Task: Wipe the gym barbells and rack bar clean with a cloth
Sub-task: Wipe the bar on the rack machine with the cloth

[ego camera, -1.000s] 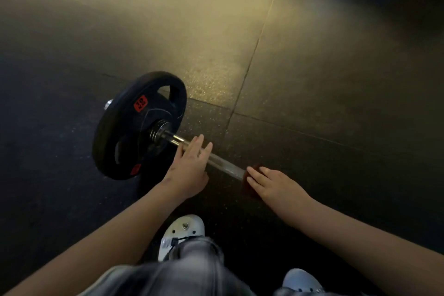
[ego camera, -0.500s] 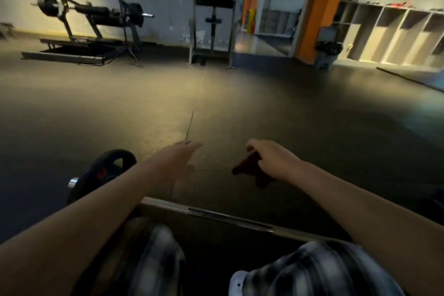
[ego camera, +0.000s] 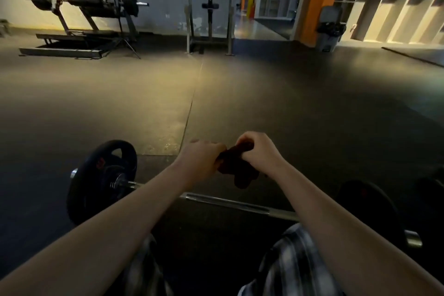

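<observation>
Chrome steel barbell (ego camera: 228,202) with round black weight plates (ego camera: 101,180) at both ends lies across the dark rubber floor (ego camera: 288,115) just in front of the person's knees (ego camera: 290,245). Above its shaft, not touching it, a crumpled dark red cloth (ego camera: 237,170) hangs between the two hands: the left hand (ego camera: 199,160) grips its left edge with curled fingers, and the right hand (ego camera: 260,151) pinches its top, fingers bent round the fabric.
</observation>
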